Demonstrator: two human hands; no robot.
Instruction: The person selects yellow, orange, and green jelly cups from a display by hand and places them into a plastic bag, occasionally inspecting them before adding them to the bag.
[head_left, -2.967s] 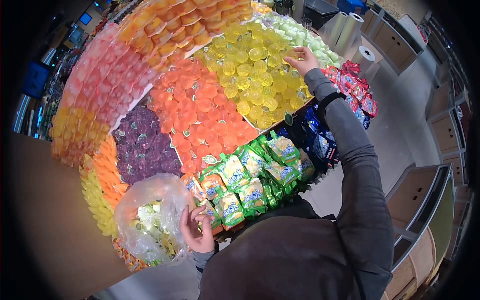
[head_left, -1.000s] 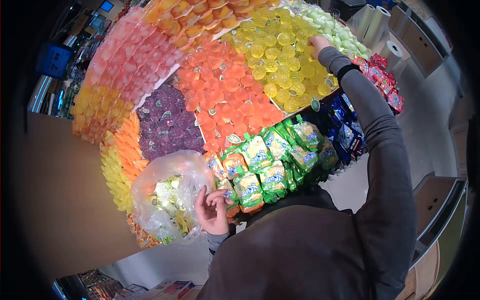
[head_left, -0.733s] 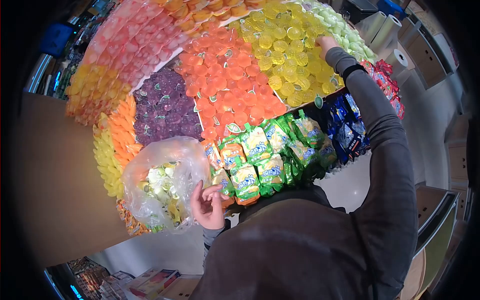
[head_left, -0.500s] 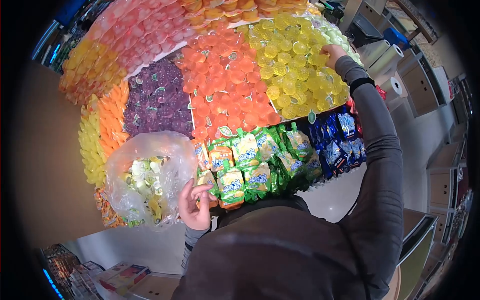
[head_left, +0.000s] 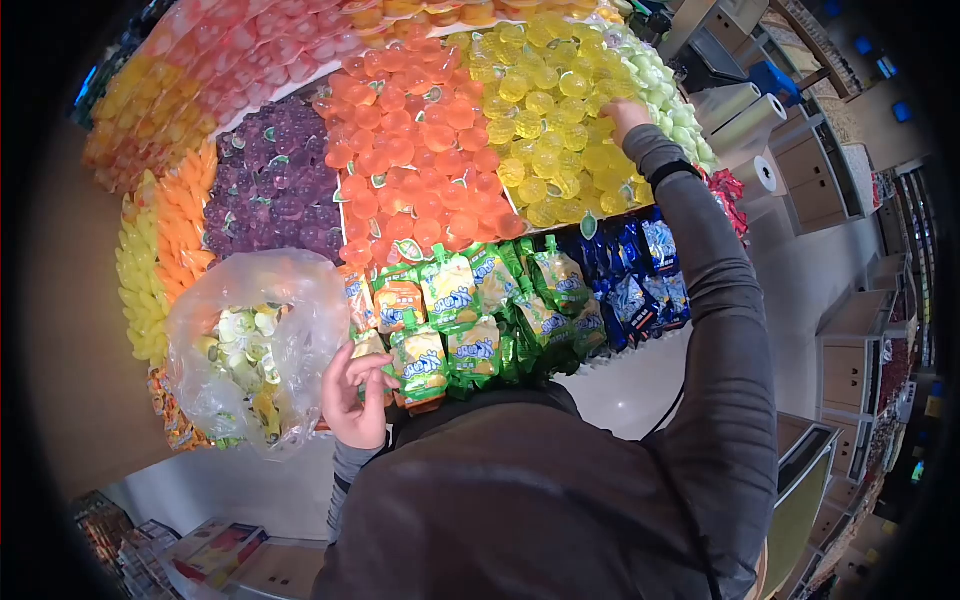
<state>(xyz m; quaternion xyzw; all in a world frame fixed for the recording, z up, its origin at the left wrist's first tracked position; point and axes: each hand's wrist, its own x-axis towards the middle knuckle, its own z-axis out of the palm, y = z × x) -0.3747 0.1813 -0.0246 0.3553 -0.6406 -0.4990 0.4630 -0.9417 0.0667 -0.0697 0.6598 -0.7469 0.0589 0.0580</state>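
Observation:
My right hand point(head_left: 625, 118) reaches over the heap of yellow jelly cups point(head_left: 560, 120), near its right side. Its fingers are bent down and close together among the cups; whether anything is between them is hidden. My left hand point(head_left: 356, 400) is raised with loosely curled, separated fingers and holds nothing visible. Beside it on the left is a clear plastic bag point(head_left: 190, 330), its mouth wide, with pale green and yellow pieces point(head_left: 243, 345) inside. Just right of that hand stand green and white spouted pouches point(head_left: 418, 362).
Orange-red jellies point(head_left: 420, 150) and purple jellies point(head_left: 275, 185) lie left of the yellow ones. Blue packets point(head_left: 640, 275) fill the front right, and pale green jellies point(head_left: 655, 85) the far right. A brown panel point(head_left: 75, 320) borders the left. Plastic rolls point(head_left: 750, 125) stand at right.
The whole view has shifted, so the display appears farther left. My right hand has come slightly nearer to me over the yellow cups. My left hand keeps its place beside the bag.

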